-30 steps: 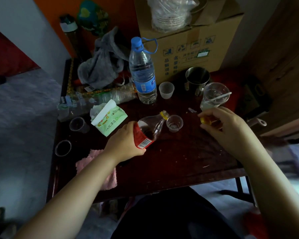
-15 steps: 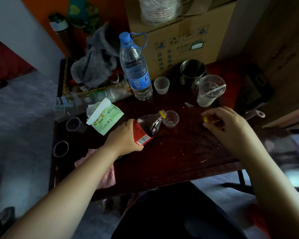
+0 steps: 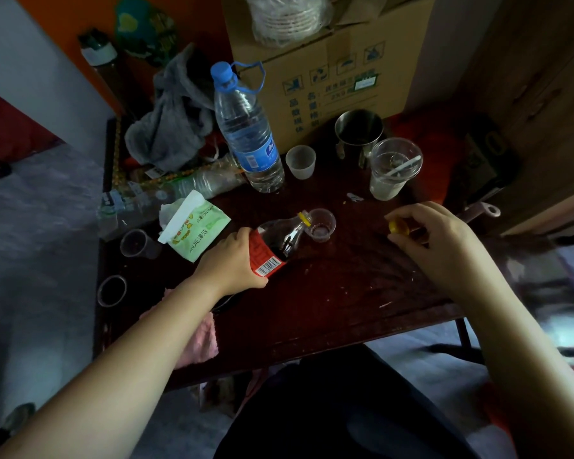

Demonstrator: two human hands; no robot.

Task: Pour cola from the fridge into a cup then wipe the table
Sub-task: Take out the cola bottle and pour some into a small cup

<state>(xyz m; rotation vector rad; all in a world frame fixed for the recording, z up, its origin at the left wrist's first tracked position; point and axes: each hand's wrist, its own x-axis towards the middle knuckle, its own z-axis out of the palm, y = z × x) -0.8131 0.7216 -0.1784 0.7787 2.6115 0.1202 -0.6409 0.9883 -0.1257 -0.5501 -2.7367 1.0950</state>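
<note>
Step in hand: the pour. Left hand (image 3: 232, 260) has its fingers wrapped round the red-labelled lower half of the cola bottle (image 3: 279, 241). Right hand (image 3: 434, 240) pinches the yellow cap (image 3: 399, 226) between thumb and fingertips, low over the table (image 3: 345, 293), off to the right of the cup (image 3: 320, 225).

Bottle position: mid-table, between the tissue pack (image 3: 196, 233) and the cup, held off the surface. Long axis runs from the base, near the person on the left, to the neck, farther away on the right. It is tipped close to horizontal, with the mouth at the cup's left rim. Cannot tell whether neck and rim touch.

Cup is small, clear and upright, with what looks like a thin dark layer at the bottom. Little cola is left in the bottle, pooled along its low side.

To do it well, probably:
- keep the mouth inside the rim line, not resting on it; a cup this light would likely tip
- raise the base slowly, since a shallow angle suits a small cup
- stop short of the brim
- cap hand could steady the cup

Pink cloth (image 3: 199, 342) lies at the near-left edge, handy for the wipe.
</note>
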